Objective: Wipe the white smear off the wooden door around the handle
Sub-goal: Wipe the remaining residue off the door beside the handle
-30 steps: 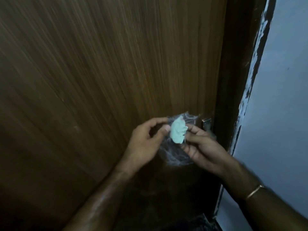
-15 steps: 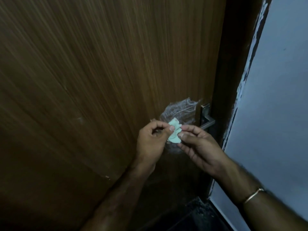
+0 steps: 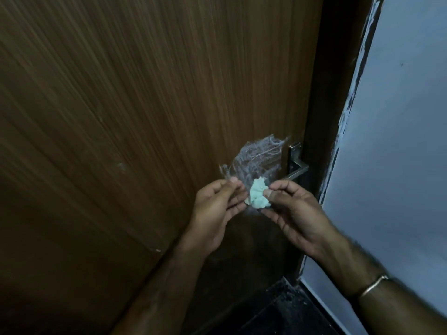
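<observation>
Brown, vertically grained wooden door (image 3: 145, 105) bears a scribbly white smear (image 3: 258, 158); crumpled pale-green cloth (image 3: 257, 197); grey-blue wall (image 3: 399, 141).

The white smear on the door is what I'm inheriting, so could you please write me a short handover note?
Right hand: pinching the crumpled pale wad.
Left hand: fingertips at the wad's other side; grip unclear.
White smear: on the wooden door, just left of the metal handle, above the wad.
Done: nothing evident.
Left: wipe the whole smear.

Wooden door (image 3: 145, 105) carries a white smear (image 3: 258, 158); metal handle (image 3: 296, 170) beside it.
</observation>
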Demonstrator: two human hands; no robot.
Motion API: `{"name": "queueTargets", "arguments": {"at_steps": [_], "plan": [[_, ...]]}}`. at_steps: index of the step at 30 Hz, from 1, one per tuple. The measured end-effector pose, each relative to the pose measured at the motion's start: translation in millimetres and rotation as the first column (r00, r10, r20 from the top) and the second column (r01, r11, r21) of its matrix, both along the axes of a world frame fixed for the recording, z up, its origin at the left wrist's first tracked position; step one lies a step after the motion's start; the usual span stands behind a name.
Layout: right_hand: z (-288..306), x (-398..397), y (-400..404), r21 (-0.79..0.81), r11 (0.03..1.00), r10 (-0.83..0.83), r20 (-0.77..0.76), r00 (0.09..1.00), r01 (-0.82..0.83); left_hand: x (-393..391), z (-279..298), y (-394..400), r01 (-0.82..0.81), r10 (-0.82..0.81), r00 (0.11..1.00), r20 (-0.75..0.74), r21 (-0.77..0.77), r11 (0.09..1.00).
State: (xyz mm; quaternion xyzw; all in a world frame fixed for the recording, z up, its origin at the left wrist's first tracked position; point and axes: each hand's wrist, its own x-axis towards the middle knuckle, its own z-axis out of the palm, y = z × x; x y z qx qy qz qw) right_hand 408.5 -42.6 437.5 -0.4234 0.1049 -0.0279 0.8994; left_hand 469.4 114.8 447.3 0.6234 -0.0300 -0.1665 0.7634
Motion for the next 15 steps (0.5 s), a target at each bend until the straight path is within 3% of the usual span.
{"name": "queueTargets", "arguments": {"at_steps": [4,7,15], "plan": [[1.8,-2.8,2.0,-0.008,1.000,-0.028,-0.026,0.999,0.028,-10.2,-9.7,-2.2,0.187,-0.187,0.979,0.085,0.011,0.982],[0.5,-4.8,-0.1,0.001,1.000,-0.023,-0.032,0.999,0.023,-10.8,-13.4,-5.2,0.116,-0.117,0.992,0.050,0.020,0.993],[-3.6,-11.5,-19.1,0.039,0.993,0.112,-0.083,0.990,-0.109,-6.4,-6.0,-13.0,-0.089,0.003,0.963,-0.270,-0.307,0.947]]}}
